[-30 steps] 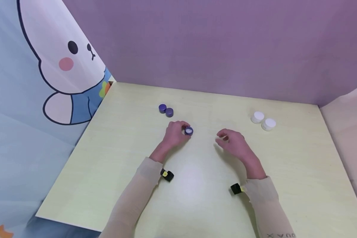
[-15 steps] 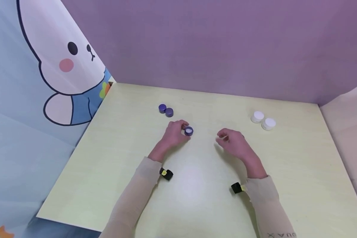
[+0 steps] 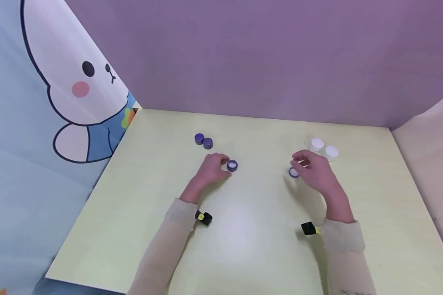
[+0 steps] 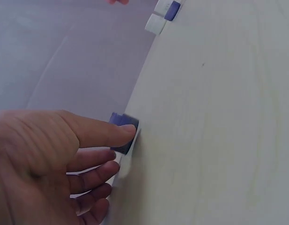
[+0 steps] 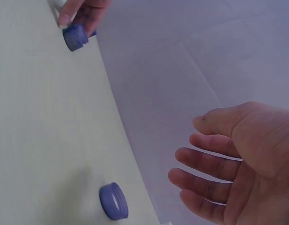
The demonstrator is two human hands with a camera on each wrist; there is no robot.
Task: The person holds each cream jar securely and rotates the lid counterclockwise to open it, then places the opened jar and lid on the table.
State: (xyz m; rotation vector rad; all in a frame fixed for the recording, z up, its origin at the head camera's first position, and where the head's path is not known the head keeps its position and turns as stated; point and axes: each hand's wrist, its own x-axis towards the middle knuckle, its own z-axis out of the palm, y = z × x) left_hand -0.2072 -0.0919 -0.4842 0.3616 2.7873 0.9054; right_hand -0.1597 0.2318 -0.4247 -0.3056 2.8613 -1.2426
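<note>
My left hand brackets a purple cap between curved fingers and thumb, perhaps for steadying; contact, I can't tell. Beyond it, at ten o'clock, sits a purple pair. My right hand, relaxed, holding nothing, hovers near a second purple cap; white tubs at two o'clock, apparently grouped by colour.

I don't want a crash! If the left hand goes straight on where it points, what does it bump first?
Probably the small purple cap right by the left hand; whether its fingers touch it is hard to tell.
</note>
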